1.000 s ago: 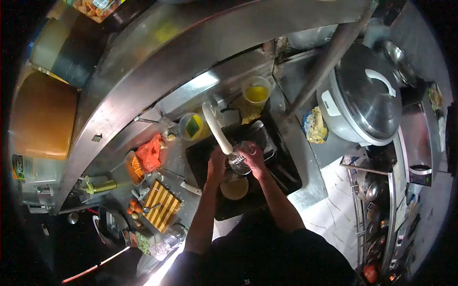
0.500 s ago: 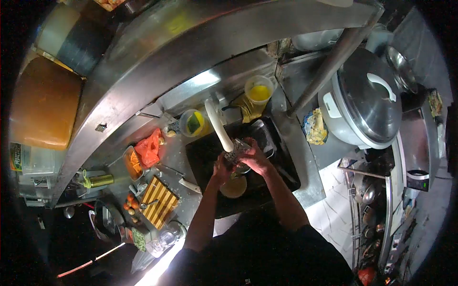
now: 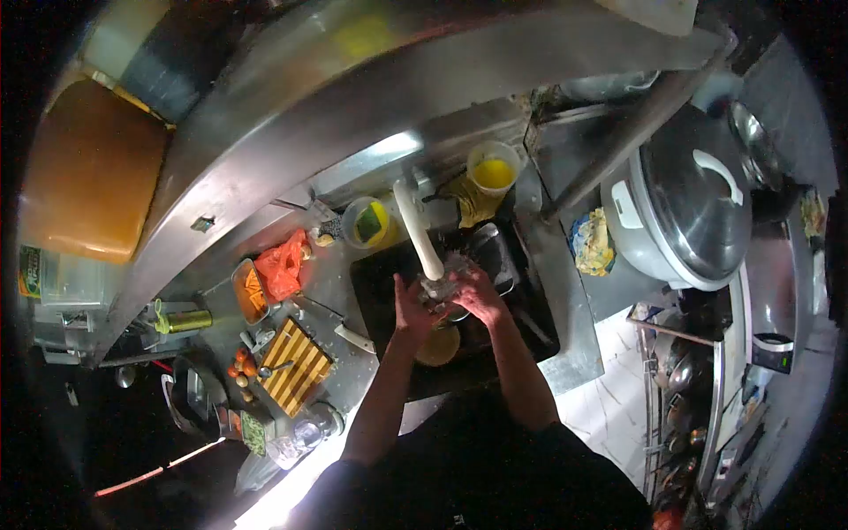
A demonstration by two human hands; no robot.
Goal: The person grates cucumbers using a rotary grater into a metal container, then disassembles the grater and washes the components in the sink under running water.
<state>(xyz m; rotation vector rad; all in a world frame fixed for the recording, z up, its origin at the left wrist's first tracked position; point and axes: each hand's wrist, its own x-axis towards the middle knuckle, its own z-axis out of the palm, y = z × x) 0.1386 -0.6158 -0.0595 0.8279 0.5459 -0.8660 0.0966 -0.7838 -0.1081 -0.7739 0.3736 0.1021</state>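
Under the white faucet (image 3: 419, 231), my left hand (image 3: 413, 306) and my right hand (image 3: 478, 297) come together over the black sink (image 3: 375, 296). Between them is a wet, greyish, crumpled-looking thing (image 3: 439, 289); its kind is too blurred to make out. My left hand cups it from the left, while the right fingers curl round its other side. Below the hands, a round beige dish or disc (image 3: 438, 345) lies in the sink. A metal tray (image 3: 491, 256) sits at the sink's right side.
Left of the sink are a knife (image 3: 355, 337), a striped cutting board (image 3: 296, 367), a red plastic bag (image 3: 282, 265) and a tub of orange pieces (image 3: 251, 291). Behind stand two plastic tubs, one with yellow liquid (image 3: 493, 173). A large lidded cooker (image 3: 680, 208) and a crumpled cloth (image 3: 592, 243) are on the right.
The view has shifted slightly. My left fingers have opened out somewhat, and the greyish thing between my hands looks paler and more blurred under the faucet.
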